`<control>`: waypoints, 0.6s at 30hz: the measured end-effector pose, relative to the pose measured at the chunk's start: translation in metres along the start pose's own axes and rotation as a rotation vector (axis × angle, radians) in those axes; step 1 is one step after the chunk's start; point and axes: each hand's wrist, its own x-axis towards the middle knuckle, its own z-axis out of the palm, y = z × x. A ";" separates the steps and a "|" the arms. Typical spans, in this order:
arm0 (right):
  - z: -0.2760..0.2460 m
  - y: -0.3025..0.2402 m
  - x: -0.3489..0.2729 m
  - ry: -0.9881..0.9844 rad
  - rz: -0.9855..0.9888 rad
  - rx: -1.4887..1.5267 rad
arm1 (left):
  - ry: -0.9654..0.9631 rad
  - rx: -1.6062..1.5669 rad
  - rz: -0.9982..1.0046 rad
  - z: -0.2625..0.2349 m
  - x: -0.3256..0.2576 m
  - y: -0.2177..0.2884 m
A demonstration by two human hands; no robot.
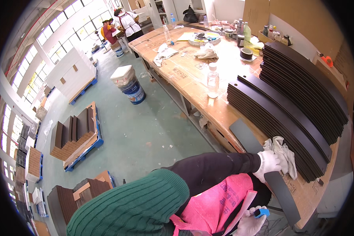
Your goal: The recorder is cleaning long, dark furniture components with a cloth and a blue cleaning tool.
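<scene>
My left hand [268, 162], in a white glove, is closed over the middle of a long dark grey panel [281, 192] at the table's near edge. The panel's far part reaches up and left beyond the hand. A crumpled whitish cloth [282, 155] lies right beside the fingers. Lower down, close to my pink apron [216, 200], my white-gloved right hand [248, 225] is closed on a small blue block [262, 212] with a dark face. To the right rises a stack of dark brown panels [279, 128], two loose ones on top.
A taller panel stack [303, 90] stands behind. On the table [177, 72] are a clear bottle [212, 80], rags [165, 54], a roll of black tape [246, 54] and a round tray [204, 38]. A bucket [133, 92] and loaded pallets [82, 137] stand on the floor. Two people work far off.
</scene>
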 end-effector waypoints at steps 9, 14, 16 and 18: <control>-0.037 -0.019 0.023 -0.163 0.280 0.220 | 0.168 0.004 0.009 0.013 0.000 0.010; -0.045 -0.009 0.038 -0.376 0.370 0.303 | 0.265 0.042 0.008 0.018 -0.005 0.010; -0.045 -0.008 0.040 -0.373 0.364 0.318 | 0.273 0.052 0.011 0.018 -0.007 0.009; -0.048 -0.007 0.039 -0.369 0.354 0.331 | 0.269 0.066 0.013 0.018 -0.006 0.009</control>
